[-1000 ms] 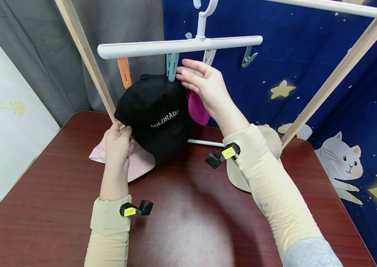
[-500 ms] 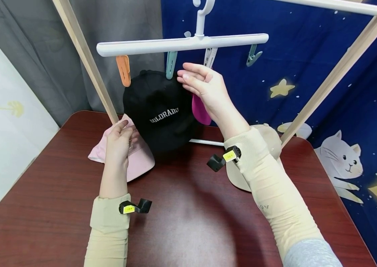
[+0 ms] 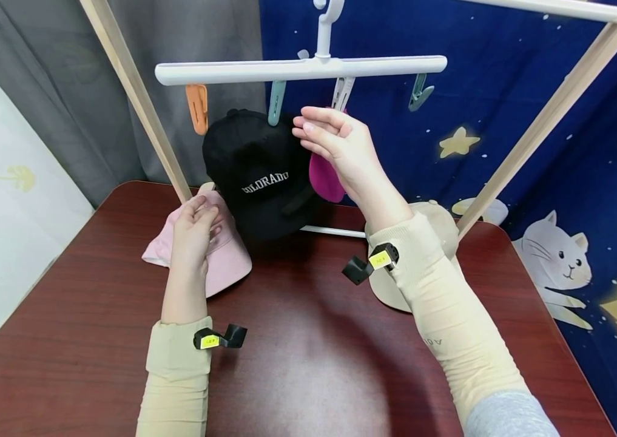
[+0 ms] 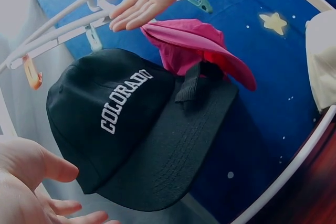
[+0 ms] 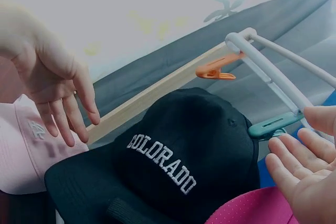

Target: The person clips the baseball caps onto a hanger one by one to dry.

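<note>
A black baseball cap (image 3: pixel 261 176) with COLORADO lettering hangs from a teal clip (image 3: pixel 276 103) on a white hanger (image 3: pixel 297 70). Behind it, a magenta cap (image 3: pixel 326 177) hangs below a white clip (image 3: pixel 343 94). My left hand (image 3: pixel 192 233) is held with loose fingers to the left of the black cap, apart from it and overlapping a pink cap (image 3: pixel 229 264) in the head view. Nothing is in its grasp. Just right of the teal clip, my right hand (image 3: pixel 341 142) has its fingers extended and holds nothing; it partly covers the magenta cap.
An orange clip (image 3: pixel 197 109) and a dark green clip (image 3: pixel 420 92) hang at the hanger's two ends with nothing in them. A beige cap (image 3: pixel 436 224) lies on the table (image 3: pixel 297 352) behind my right forearm. Wooden posts (image 3: pixel 548 121) frame the rack.
My left hand has let go of the black cap's edge. The cap swung right, then slightly back left, and the hanger turned a little with it. My right hand has barely moved.
</note>
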### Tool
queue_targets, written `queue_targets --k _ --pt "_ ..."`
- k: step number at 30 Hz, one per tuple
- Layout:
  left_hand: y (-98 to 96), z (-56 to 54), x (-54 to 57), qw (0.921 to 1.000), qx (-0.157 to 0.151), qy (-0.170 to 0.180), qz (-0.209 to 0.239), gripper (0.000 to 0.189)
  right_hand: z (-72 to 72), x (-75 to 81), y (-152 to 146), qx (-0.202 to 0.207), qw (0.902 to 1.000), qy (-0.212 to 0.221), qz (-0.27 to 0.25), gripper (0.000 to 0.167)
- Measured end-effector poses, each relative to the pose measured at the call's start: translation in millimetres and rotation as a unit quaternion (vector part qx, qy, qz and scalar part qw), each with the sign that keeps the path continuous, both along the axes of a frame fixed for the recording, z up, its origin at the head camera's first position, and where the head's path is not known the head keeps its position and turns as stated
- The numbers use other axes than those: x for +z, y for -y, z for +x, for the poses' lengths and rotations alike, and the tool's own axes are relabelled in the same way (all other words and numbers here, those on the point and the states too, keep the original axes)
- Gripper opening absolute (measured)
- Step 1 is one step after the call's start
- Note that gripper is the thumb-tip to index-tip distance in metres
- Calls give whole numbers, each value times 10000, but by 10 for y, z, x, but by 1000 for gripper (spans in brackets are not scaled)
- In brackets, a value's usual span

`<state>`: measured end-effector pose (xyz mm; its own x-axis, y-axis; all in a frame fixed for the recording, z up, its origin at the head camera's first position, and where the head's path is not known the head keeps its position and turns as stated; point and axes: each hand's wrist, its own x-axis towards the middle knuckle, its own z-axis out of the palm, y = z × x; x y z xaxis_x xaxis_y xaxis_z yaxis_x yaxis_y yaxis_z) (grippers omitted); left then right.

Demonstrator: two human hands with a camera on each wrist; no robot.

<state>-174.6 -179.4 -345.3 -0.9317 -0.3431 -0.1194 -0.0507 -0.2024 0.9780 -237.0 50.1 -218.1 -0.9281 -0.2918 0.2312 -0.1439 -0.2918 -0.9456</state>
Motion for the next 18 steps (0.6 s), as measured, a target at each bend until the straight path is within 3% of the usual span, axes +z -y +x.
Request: queue_targets --k 10,18 --pt "1 14 45 9991 146 -43 -390 49 76 -25 -109 -44 9999 -75 -103 33" --pt "-8 62 77 9977 167 -294 -581 50 115 -53 -205 -107 9998 -145 -56 35"
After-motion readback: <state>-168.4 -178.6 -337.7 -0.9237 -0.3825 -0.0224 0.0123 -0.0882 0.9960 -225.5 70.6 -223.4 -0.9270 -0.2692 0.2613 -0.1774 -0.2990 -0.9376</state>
